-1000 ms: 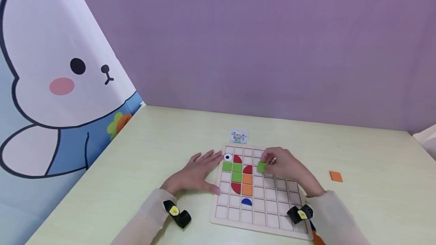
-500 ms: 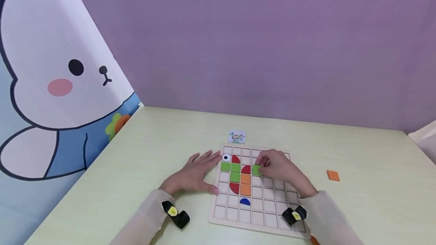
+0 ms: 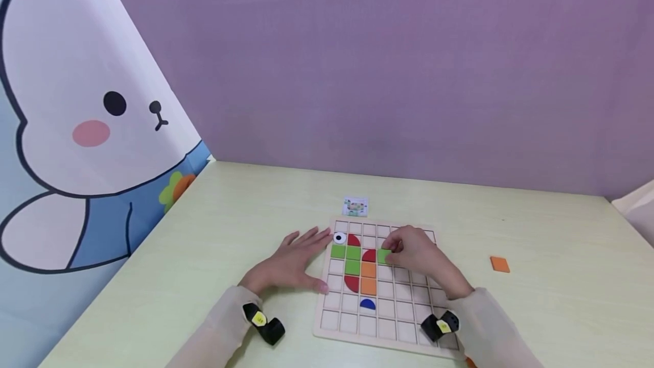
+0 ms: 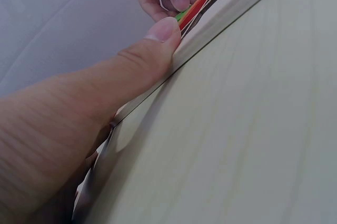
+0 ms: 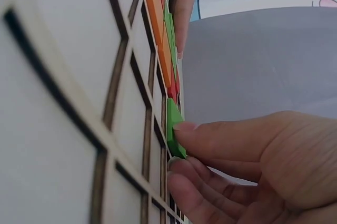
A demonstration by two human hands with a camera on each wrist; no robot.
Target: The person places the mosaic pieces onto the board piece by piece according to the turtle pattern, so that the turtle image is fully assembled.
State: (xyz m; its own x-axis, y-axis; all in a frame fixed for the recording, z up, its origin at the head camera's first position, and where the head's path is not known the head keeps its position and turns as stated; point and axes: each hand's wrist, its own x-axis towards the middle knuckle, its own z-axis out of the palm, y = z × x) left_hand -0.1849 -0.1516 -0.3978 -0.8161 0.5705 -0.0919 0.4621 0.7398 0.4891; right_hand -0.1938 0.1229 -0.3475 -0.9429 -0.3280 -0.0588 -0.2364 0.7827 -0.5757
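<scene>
A wooden grid board (image 3: 385, 325) lies on the table, with green, orange and red tiles, a blue half-round and an eye tile (image 3: 339, 238) in its cells. My right hand (image 3: 416, 250) pinches a green square tile (image 5: 174, 129) between thumb and fingers, at the cell just right of a red tile (image 3: 369, 255). In the right wrist view this tile sits tilted at the cell's edge. My left hand (image 3: 293, 266) lies with fingers spread at the board's left edge; its thumb (image 4: 158, 39) touches the rim in the left wrist view.
A small picture card (image 3: 355, 207) lies behind the board. One orange tile (image 3: 499, 264) lies on the table to the right, and another orange piece (image 3: 470, 363) peeks out by the right sleeve. A purple cloth (image 3: 383, 72) stands behind the table.
My right hand has moved a little left with the green tile, bringing it down beside the red tile. The left hand keeps its place at the board's edge.
</scene>
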